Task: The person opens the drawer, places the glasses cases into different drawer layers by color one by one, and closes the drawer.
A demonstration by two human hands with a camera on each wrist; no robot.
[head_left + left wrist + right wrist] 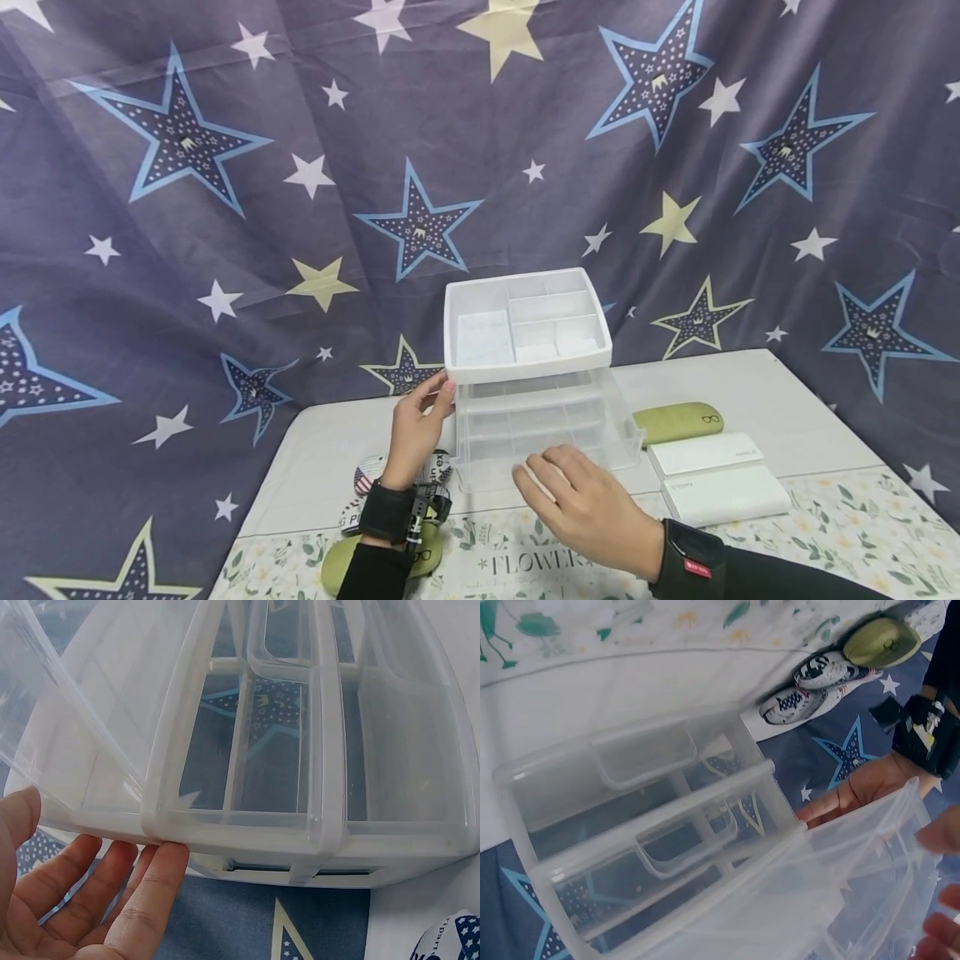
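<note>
drawer unit on table, curtain behind; right of unit, glasses case behind boxes.

- The desk is white across its rear part, with a floral band along the front that bears the lettering "FLOWER".
- A white-and-clear drawer unit stands on the white part, toward the back.
- To its right lies a green glasses case.
- Nearer the front, a rear white case and a front white case lie side by side.
- Left of the unit lie two patterned cases, next to each other.
- A second green case, partly hidden, lies in front of them.
</note>
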